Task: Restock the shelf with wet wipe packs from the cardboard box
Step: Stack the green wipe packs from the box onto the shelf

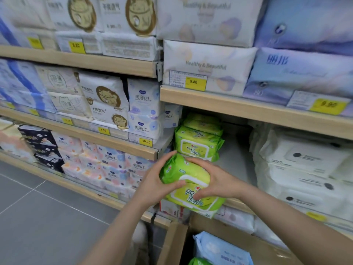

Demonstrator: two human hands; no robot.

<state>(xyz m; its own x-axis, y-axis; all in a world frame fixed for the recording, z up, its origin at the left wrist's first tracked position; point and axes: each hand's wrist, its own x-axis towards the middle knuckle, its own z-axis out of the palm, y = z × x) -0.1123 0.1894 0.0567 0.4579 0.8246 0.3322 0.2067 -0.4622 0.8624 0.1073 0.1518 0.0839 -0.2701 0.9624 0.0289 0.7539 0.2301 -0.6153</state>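
Note:
Both my hands hold a green wet wipe pack [186, 172] in front of the shelf's open gap. My left hand [157, 178] grips its left side with the thumb across the top. My right hand [214, 180] curls over its right side. A second green pack [198, 202] lies just beneath the held one, at the shelf's front edge. Behind them, stacked green wet wipe packs [196, 144] stand on the grey shelf board [236, 157]. The cardboard box [246, 247] is open at the bottom, with a blue pack [219, 249] and a bit of green pack inside.
White wipe packs [305, 169] fill the shelf right of the gap. Tissue and pad packs [107, 161] fill the left shelves, with yellow price tags along wooden shelf edges [248, 108]. Grey tiled floor [47, 207] lies at lower left.

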